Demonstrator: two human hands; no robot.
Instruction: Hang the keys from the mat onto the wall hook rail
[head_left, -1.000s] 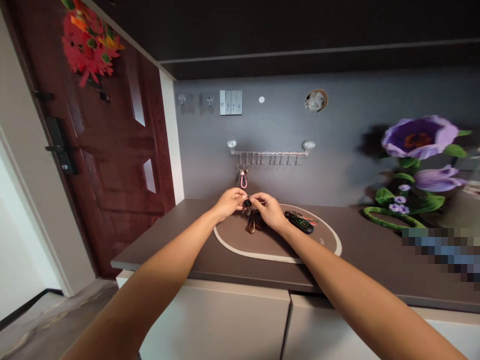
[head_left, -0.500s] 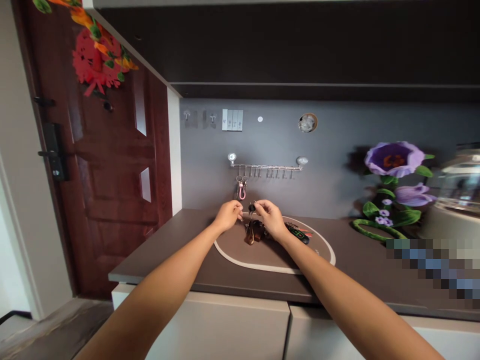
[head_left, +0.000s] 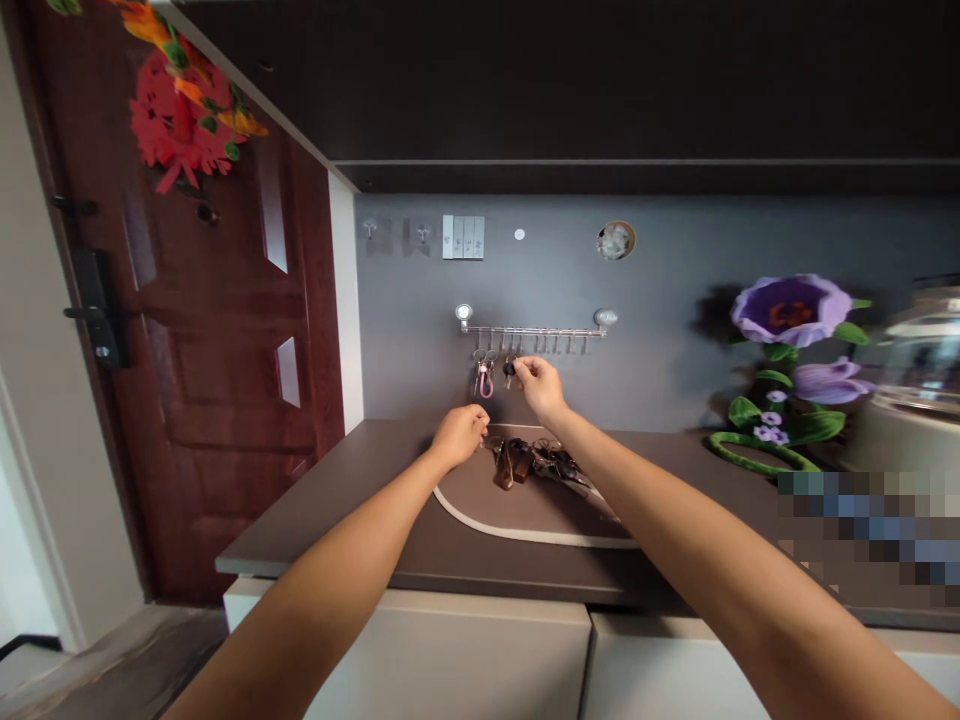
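Just under the metal hook rail point(head_left: 534, 332), my right hand point(head_left: 541, 386) pinches a small key with a black head point(head_left: 509, 370); whether its ring touches a hook I cannot tell. To its left, keys with a pink fob point(head_left: 487, 380) hang from the rail. My left hand point(head_left: 460, 434) is lower, over the mat's left side, its fingers curled together; what they hold, if anything, is hidden. A pile of keys and fobs point(head_left: 553, 458), among them a brown fob point(head_left: 504, 470), lies on the brown oval mat point(head_left: 480, 520). My right forearm covers part of the mat.
A dark shelf point(head_left: 570, 90) overhangs the counter point(head_left: 315, 510). Purple fabric flowers point(head_left: 791, 315) and a jar with a clear top point(head_left: 919, 370) stand at the right. A dark red door point(head_left: 217, 400) is at the left.
My right hand has risen from above the mat to the hook rail, carrying the key. My left hand has stayed nearly in place. The view has shifted slightly.
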